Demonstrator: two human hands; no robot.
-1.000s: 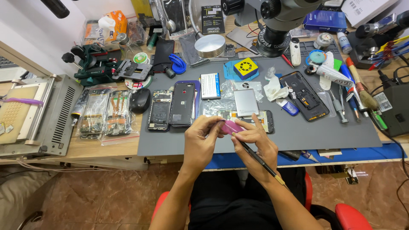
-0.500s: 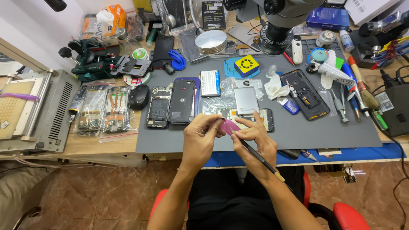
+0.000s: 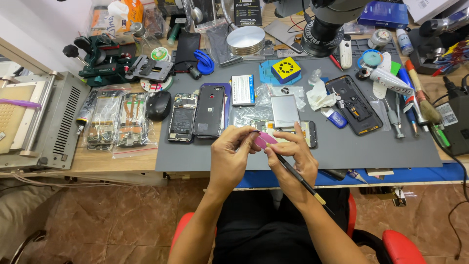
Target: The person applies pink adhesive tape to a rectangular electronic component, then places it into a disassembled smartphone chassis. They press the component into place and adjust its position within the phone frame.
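A grey work mat (image 3: pixel 342 151) covers most of the bench (image 3: pixel 122 159). On its left part lie two opened phones side by side: one with its insides showing (image 3: pixel 182 124) and a black one in a purple frame (image 3: pixel 210 117). A black mouse (image 3: pixel 159 105) sits just left of them, beside clear bags of parts (image 3: pixel 115 124). Further left stands a grey metal machine (image 3: pixel 41 122). Near the mat's middle rest a white battery (image 3: pixel 243 90) and a small silver screen panel (image 3: pixel 284 111). To the right lies another opened black phone (image 3: pixel 353 104), with a crumpled white tissue (image 3: pixel 320 95) between. A round metal tin (image 3: pixel 246 40) and a microscope base (image 3: pixel 322 36) sit at the back. Brushes and tweezers (image 3: pixel 410 102) lie at the right.
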